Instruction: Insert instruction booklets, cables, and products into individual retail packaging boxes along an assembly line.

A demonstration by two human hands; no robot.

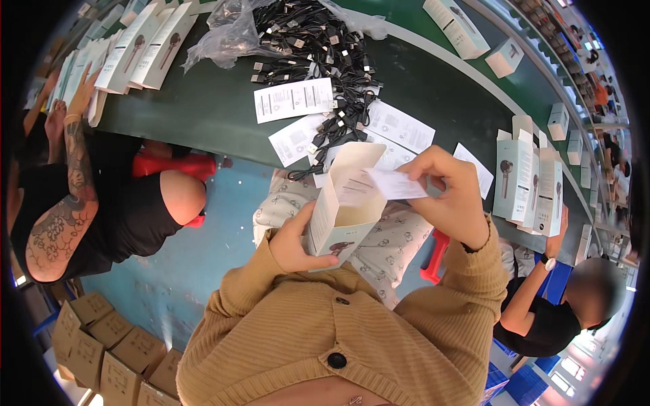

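Observation:
My left hand (292, 242) grips a tall white carton (342, 215) by its lower part; the carton's top flap stands open and a small hand-tool picture shows on its side. My right hand (450, 193) pinches a folded white paper leaflet (398, 184) right at the carton's open mouth. Both hands hover over my lap, near the edge of the dark green table (203, 108).
A heap of black cables (318, 47) with a clear plastic bag (227, 30) lies on the table beside loose leaflets (292, 99). Upright white cartons (531, 179) stand at right, flat ones (145, 47) at left. A person sits on each side. Brown cardboard boxes (108, 352) sit on the floor.

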